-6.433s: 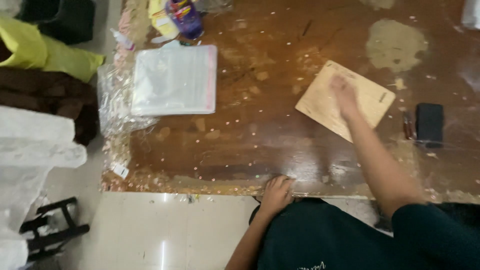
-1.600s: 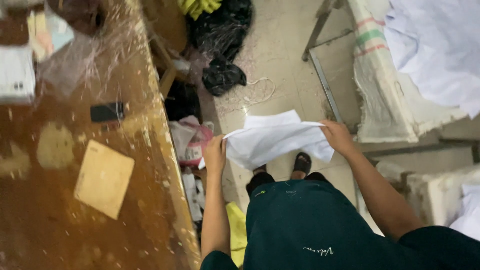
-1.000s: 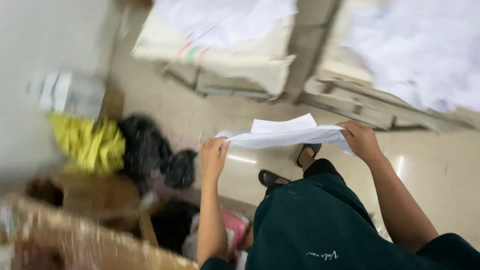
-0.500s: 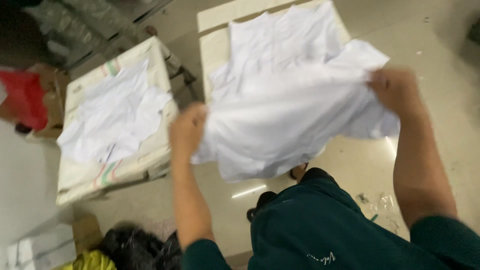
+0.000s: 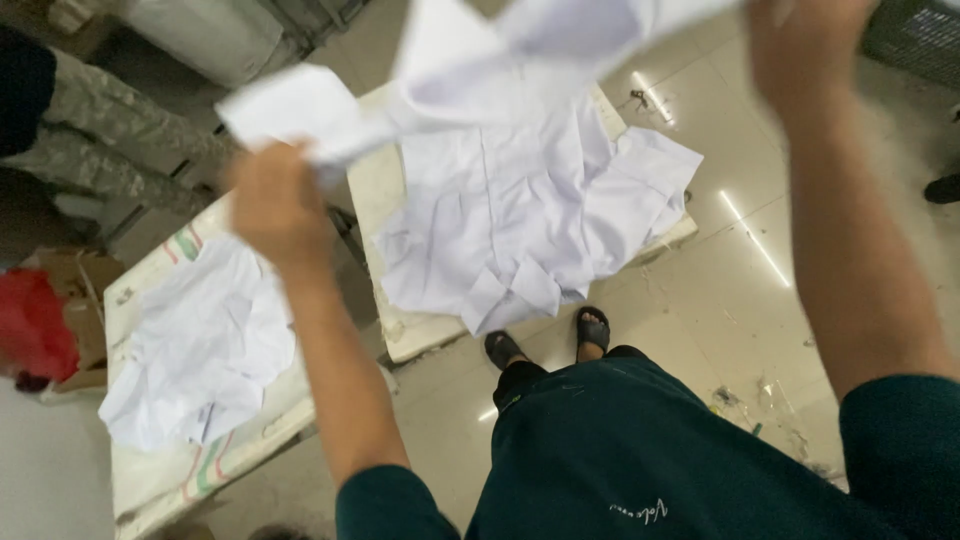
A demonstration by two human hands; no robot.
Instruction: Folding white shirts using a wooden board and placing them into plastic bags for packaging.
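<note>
The left hand (image 5: 272,205) and the right hand (image 5: 805,35) are both clenched on a white cloth (image 5: 470,55) held up at twelve o'clock, above a pile of white shirts (image 5: 530,215) on a low table (image 5: 375,190). At nine o'clock, more white fabric (image 5: 205,345) lies on a sack (image 5: 160,470).
</note>
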